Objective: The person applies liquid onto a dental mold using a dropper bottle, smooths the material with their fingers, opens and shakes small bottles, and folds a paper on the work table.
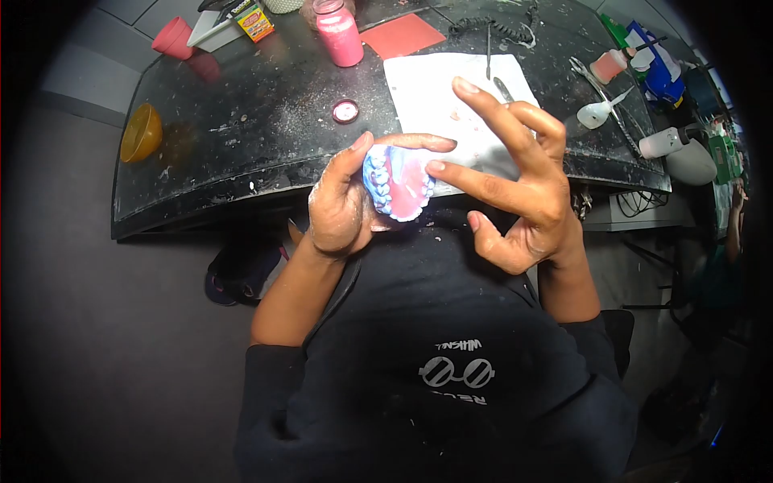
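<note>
My left hand (338, 201) is wrapped round a blue dental model (380, 179) and holds it up in front of my chest, near the table's front edge. Pink material (409, 183) covers the middle of the model, between its rows of teeth. My right hand (523, 189) is on the other side with its fingers spread. Its index fingertip is at the model's right edge, touching or very close to the pink. The thumb and the other fingers stand apart, with nothing between them. Whitish residue marks the left palm.
On the dark table (266, 113) are a pink powder jar (340, 36), its lid (345, 111), a pink sheet (403, 35) and white paper (419, 88) with thin tools. An orange bowl (142, 134) stands left; a white dropper bottle (594, 115) lies right. Another person's arm (734, 221) shows far right.
</note>
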Action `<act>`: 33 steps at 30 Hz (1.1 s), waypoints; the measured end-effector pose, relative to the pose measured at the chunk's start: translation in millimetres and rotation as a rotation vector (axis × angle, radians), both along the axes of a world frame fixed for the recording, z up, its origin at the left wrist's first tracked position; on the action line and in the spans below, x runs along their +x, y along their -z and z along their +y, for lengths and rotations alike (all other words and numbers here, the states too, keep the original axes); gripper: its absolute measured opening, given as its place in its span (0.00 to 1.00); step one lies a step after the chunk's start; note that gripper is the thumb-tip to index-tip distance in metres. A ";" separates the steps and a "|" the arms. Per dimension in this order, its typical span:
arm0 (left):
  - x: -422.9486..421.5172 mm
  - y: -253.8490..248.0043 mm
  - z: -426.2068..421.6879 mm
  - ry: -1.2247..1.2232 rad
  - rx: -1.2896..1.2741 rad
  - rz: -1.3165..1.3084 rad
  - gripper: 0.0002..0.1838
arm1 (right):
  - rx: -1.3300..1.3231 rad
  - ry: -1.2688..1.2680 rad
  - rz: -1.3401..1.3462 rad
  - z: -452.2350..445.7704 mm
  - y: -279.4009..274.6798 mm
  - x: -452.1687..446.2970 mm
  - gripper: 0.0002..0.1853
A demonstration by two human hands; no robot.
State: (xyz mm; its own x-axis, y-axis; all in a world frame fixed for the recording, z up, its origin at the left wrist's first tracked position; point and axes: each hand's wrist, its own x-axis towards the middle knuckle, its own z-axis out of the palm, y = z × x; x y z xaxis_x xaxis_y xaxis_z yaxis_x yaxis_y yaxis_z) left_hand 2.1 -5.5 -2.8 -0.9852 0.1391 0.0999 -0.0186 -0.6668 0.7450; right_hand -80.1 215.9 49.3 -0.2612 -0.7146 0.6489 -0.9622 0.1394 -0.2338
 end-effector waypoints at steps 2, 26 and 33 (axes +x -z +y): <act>-2.2 4.4 -2.3 0.002 0.002 0.025 0.39 | -0.018 -0.017 0.008 3.4 0.6 -2.5 0.31; -1.3 0.7 1.7 -0.020 0.075 0.229 0.42 | -0.023 -0.011 -0.129 -14.1 15.2 10.0 0.36; 4.3 10.7 10.6 -0.177 -0.107 0.295 0.47 | -0.050 -0.022 -0.174 -8.6 9.6 7.6 0.37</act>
